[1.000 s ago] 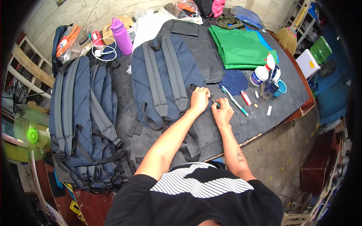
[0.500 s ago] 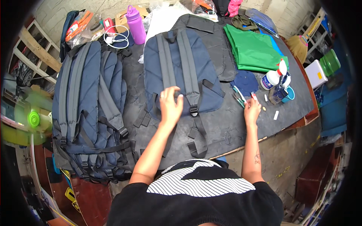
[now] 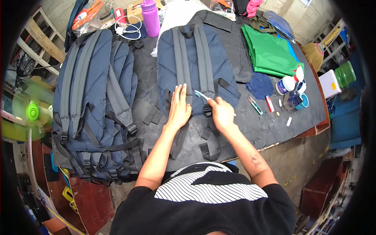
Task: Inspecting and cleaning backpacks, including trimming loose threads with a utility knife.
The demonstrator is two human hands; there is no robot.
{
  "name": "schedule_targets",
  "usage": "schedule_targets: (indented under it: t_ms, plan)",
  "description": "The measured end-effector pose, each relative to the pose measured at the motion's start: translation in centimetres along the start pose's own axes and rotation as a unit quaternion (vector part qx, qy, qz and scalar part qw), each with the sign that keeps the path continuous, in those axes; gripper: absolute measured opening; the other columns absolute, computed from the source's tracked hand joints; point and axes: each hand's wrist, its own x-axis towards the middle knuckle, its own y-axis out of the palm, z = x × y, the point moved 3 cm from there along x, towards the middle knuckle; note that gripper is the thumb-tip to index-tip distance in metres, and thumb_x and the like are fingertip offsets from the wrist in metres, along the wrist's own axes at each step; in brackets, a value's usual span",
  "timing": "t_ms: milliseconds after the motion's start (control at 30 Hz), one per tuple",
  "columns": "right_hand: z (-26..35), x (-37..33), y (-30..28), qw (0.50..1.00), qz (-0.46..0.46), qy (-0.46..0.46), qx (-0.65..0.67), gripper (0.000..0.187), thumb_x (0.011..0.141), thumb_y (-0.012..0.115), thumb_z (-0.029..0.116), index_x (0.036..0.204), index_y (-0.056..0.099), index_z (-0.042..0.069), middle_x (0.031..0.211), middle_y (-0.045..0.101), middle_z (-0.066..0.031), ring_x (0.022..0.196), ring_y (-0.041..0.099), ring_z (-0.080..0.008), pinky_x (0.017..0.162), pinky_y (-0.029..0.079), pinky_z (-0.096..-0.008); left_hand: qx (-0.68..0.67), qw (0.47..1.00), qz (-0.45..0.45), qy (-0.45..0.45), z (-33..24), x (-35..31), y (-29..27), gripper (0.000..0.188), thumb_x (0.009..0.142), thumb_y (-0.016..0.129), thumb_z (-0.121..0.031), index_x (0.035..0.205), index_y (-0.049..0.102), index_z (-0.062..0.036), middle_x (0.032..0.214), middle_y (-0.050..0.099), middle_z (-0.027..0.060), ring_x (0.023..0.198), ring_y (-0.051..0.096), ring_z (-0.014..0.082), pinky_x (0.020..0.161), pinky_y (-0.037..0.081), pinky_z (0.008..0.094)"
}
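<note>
A blue backpack with two grey shoulder straps lies strap side up on the dark worktable. My left hand rests on its lower part with the fingers stretched out flat, at the left strap. In my right hand is a toothbrush, closed in the fingers, its bristled head over the backpack between the lower strap ends. A black strap buckle sits just left of that hand. To the right lie thread snips and a small red and white box.
Several stacked blue backpacks fill the table's left side. A purple bottle stands behind. On the right are folded green sheeting, a spray bottle and a light-blue cup. A green fan is at far left.
My right hand has moved left from beside the snips to the backpack with the toothbrush. My left hand has settled flat on the backpack. The view has shifted slightly.
</note>
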Motion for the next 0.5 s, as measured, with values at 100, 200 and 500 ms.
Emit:
schedule_targets:
  t_ms: [100, 200, 500]
  plan:
    - [0.3, 0.1, 0.1, 0.999, 0.0, -0.045, -0.021, 0.023, 0.08, 0.056, 0.013, 0.099, 0.067, 0.015, 0.078, 0.053, -0.0084, 0.073, 0.059, -0.0265, 0.067, 0.047, -0.0392, -0.003, 1.0, 0.002, -0.022, 0.1, -0.1, 0.0, 0.072, 0.079, 0.05, -0.003, 0.145, 0.02, -0.0023, 0.147, 0.021, 0.0232, 0.138, 0.02, 0.0383, 0.113, 0.021, 0.0426]
    - [0.8, -0.9, -2.1, 0.996, 0.072, -0.043, -0.036, 0.023, 0.08, 0.054, 0.011, 0.098, 0.068, 0.014, 0.08, 0.053, -0.0081, 0.074, 0.059, -0.0261, 0.068, 0.047, -0.0388, -0.003, 1.0, 0.003, -0.02, 0.2, -0.6, -0.4, 0.079, 0.078, 0.061, -0.013, 0.145, 0.022, -0.0046, 0.147, 0.019, 0.0251, 0.138, 0.019, 0.0403, 0.113, 0.02, 0.0455]
    - [-0.1, -0.1, -3.8, 0.989, 0.144, -0.021, 0.017, 0.036, 0.075, 0.056, 0.005, 0.109, 0.063, 0.013, 0.086, 0.056, -0.012, 0.079, 0.062, -0.0315, 0.07, 0.049, -0.0414, 0.147, 0.965, 0.212, -0.053, -3.2, -1.2, -3.8, 0.105, 0.054, 0.086, -0.029, 0.144, 0.032, -0.0177, 0.149, 0.002, 0.033, 0.14, 0.01, 0.0431, 0.115, 0.016, 0.0456]
